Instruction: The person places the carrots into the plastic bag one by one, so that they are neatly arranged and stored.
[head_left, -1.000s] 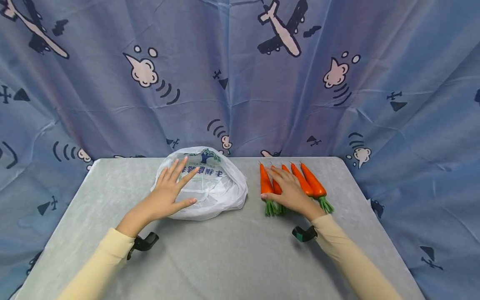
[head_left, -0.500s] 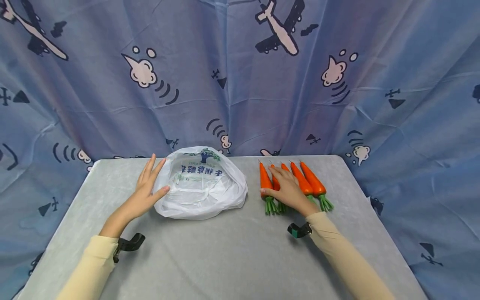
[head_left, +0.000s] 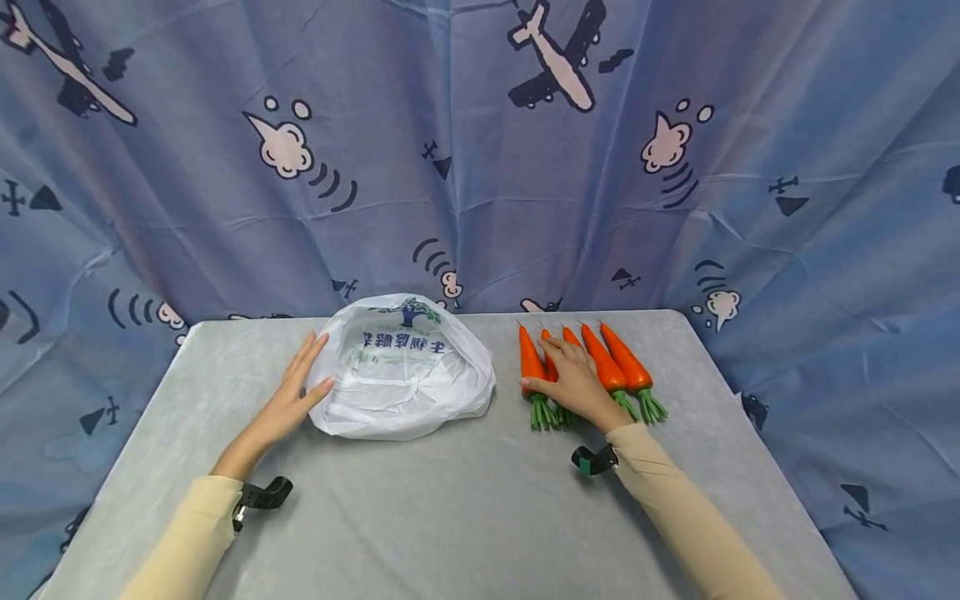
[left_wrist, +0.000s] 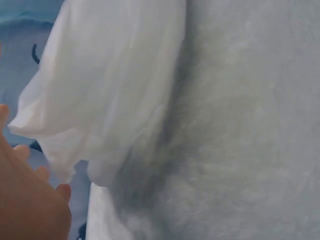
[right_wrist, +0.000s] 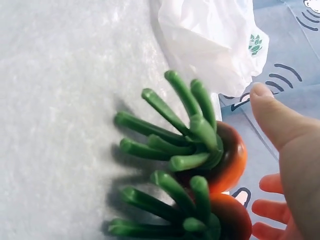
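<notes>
A white plastic bag with green and blue print lies with its mouth spread wide. At its left edge is my left hand, fingers extended and thumb over the rim. In the left wrist view the hand is beside the white bag, and I cannot tell whether it touches. My right hand is over the left part of a row of several orange carrots, partly covering them. The right wrist view shows green carrot stems near the hand, whose fingers are not wrapped round a carrot.
A grey-white cloth covers the table. Behind it hangs a blue curtain printed with planes. Black wrist cameras are strapped at both sleeves.
My left hand has moved left from over the bag's mouth to its left edge. The right hand has shifted slightly left over the carrots. The bag and carrots stay put.
</notes>
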